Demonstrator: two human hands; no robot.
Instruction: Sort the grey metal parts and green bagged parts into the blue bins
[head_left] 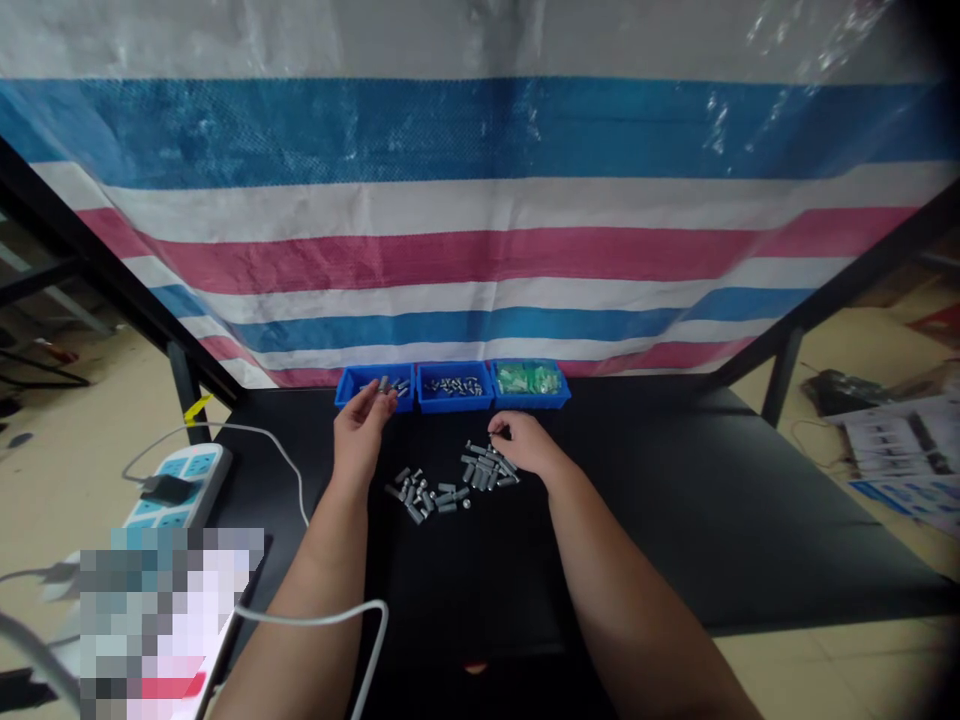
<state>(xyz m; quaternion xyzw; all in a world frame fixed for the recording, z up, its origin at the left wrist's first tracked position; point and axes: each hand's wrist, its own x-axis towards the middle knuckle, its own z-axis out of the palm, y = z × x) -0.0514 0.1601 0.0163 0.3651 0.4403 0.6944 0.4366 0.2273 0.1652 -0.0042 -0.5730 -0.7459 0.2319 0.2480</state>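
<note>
My left hand [363,428] is raised in front of the left blue bin [346,388], its thumb and fingers pinched on a small grey cylindrical piece [384,383]. To the right, my right hand [523,441] is closed in a pinch above the far edge of a pile of grey cylindrical pieces [484,468]. What its fingertips hold is too small to make out. A second, looser cluster of grey pieces and shiny metal parts [415,497] lies on the black table between my forearms. More grey pieces are in the left bin, partly hidden by my left hand.
The middle blue bin [455,404] holds small metal parts; the right bin [532,402] holds green and clear pieces. A striped sheet [480,260] hangs behind the black table [675,500]. At left are a power strip [214,470], a pixelated screen [187,620] and a white cable [322,618] crossing my left forearm.
</note>
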